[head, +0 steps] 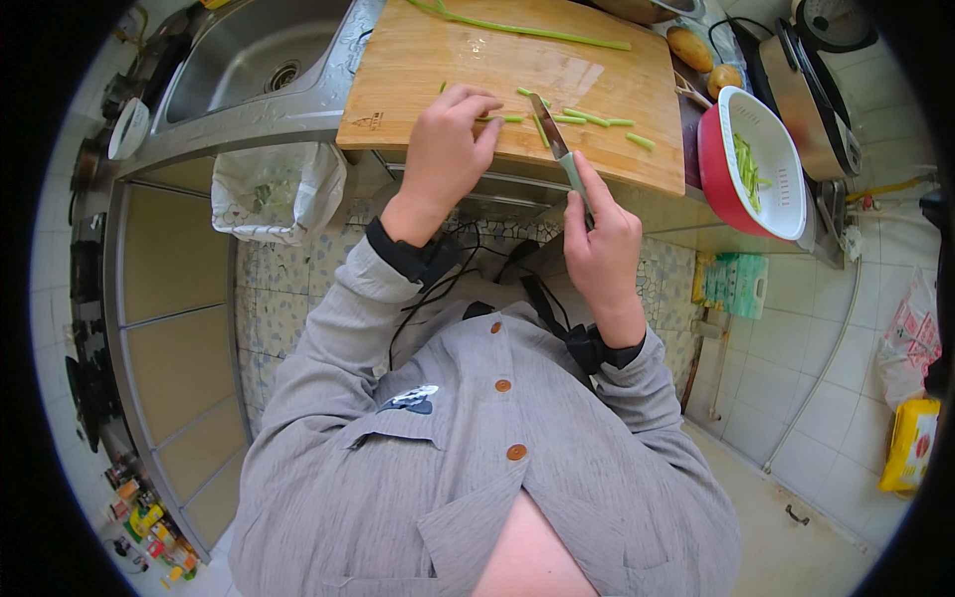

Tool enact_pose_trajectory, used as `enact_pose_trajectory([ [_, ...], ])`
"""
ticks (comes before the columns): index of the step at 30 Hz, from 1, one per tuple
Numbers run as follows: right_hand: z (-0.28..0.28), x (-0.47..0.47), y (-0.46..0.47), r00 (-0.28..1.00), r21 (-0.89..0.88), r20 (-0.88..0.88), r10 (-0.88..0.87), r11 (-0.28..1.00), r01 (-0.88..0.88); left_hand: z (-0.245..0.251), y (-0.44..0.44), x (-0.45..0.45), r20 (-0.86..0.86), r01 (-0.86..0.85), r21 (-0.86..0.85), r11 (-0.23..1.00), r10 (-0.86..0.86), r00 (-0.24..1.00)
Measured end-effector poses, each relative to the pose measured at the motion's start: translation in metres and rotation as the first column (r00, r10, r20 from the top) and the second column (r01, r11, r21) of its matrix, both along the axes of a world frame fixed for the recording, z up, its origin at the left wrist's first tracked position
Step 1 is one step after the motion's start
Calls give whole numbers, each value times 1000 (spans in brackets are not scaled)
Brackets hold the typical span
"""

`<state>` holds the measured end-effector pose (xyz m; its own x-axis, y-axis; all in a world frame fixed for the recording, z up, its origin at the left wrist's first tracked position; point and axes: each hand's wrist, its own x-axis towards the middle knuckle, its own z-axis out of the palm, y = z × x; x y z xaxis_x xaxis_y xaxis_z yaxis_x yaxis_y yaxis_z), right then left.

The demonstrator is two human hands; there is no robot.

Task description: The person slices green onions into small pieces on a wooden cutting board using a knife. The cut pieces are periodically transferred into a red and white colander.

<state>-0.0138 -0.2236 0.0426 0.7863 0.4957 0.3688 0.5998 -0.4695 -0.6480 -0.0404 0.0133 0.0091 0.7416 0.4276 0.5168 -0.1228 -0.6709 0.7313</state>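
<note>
My right hand (608, 239) grips the pale green handle of a kitchen knife (550, 128), its blade pointing up and left over the near part of a wooden cutting board (418, 60). My left hand (451, 145) is left of the blade, fingers curled down at the board. A green vegetable stalk (507, 119) shows between its thumb and forefinger; the rest is hidden under the hand. Several short cut stalk pieces (586, 117) lie beside and right of the blade. Across the board's far side lies a long uncut green stalk (537, 33).
A red and white plastic basin (712, 168) holding cut green pieces (748, 172) stands right of the board, near two potatoes (690, 49). A steel sink (224, 74) is at left, above a lined waste bin (280, 194). The board's near edge overhangs the counter.
</note>
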Motion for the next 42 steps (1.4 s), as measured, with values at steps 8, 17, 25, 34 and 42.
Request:
enact_pose_trajectory([
  [8, 3, -16, 12, 996, 49, -65, 59, 997, -56, 13, 57, -21, 48, -67, 362, 930, 53, 997],
  [17, -7, -18, 32, 991, 20, -88, 101, 995, -100, -4, 53, -19, -27, 18, 230, 973, -12, 1000],
  [25, -18, -10, 44, 994, -13, -41, 97, 995, -98, -6, 51, -21, -39, 4, 195, 981, 4, 999],
  [34, -15, 5, 5, 1000, 237, -1, 31, 971, -30, 10, 33, -4, -107, -54, 125, 991, 67, 992],
  [42, -7, 36, -46, 973, 201, -164, -164, 960, 196, 9, 12, 22, -246, 26, 164, 986, 16, 969],
])
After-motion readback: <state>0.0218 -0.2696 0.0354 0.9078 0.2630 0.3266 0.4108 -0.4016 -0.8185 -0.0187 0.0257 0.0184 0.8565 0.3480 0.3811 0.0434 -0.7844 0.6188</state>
